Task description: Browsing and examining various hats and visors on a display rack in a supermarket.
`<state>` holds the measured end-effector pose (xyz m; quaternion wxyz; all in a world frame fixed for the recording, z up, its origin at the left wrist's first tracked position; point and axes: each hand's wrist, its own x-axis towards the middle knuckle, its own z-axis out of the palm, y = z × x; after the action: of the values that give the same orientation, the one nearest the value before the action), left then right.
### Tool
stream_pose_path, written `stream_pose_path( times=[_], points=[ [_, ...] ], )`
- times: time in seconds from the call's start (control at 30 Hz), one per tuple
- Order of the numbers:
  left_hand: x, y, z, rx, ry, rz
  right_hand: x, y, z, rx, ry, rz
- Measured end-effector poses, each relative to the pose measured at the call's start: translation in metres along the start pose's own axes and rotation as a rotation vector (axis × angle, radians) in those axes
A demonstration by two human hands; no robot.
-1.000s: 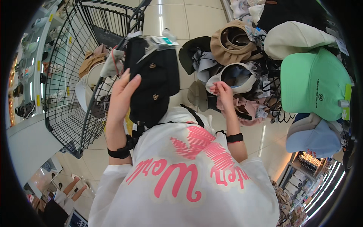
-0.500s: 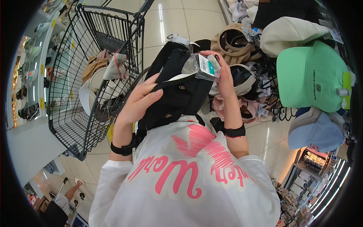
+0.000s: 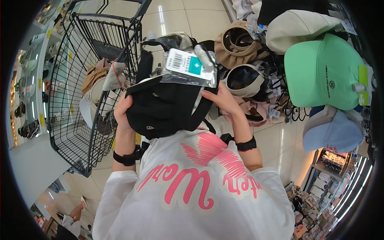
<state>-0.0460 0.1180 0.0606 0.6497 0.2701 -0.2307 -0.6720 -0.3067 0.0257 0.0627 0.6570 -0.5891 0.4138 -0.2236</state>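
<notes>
In front of my chest I hold a black cloth hat [image 3: 164, 108] with small round emblems on it. My left hand [image 3: 123, 112] grips its left edge, thumb on top. My right hand [image 3: 224, 100] is closed on the right edge, its thumb on the near face and the other fingers mostly hidden behind. A clear plastic pouch with a white and teal price tag [image 3: 190, 64] and a grey security tag [image 3: 204, 58] lies over the hat's far edge. Behind it show more black straps and a pale rim; I cannot tell whether they belong to the same hat.
A black wire shopping cart [image 3: 80, 132] with several hats inside stands at my left. On the right hang beige visors [image 3: 240, 46], a mint-green cap [image 3: 324, 76], a white hat [image 3: 298, 30] and a light blue cap [image 3: 334, 134]. Display shelves [image 3: 38, 72] line the far left.
The black hat has turned and tipped, with its price tag now flatter and further left. My right hand has moved down to the hat's right edge; my left has shifted outward.
</notes>
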Motion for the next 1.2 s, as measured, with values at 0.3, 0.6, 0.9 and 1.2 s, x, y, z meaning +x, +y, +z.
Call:
stream_pose_path(
  times=[0.3, 0.6, 0.9, 1.2],
  points=[
    [0.017, 0.0, 0.01, -0.04, 0.125, 0.008, 0.0, 0.01, -0.001, 0.034, -0.032, 0.146],
    [0.023, 0.0, 0.015, 0.262, 0.184, -0.095, -0.012, -0.002, -0.014, 0.254, 0.271, 0.203],
    [0.023, 0.021, -0.005, 0.606, 0.219, 0.075, 0.008, 0.095, -0.101, 0.905, 0.349, -0.037],
    [0.023, 0.012, 0.0, 0.683, 0.269, 0.086, 0.008, 0.057, -0.062, 0.704, 0.537, -0.036]
  ],
)
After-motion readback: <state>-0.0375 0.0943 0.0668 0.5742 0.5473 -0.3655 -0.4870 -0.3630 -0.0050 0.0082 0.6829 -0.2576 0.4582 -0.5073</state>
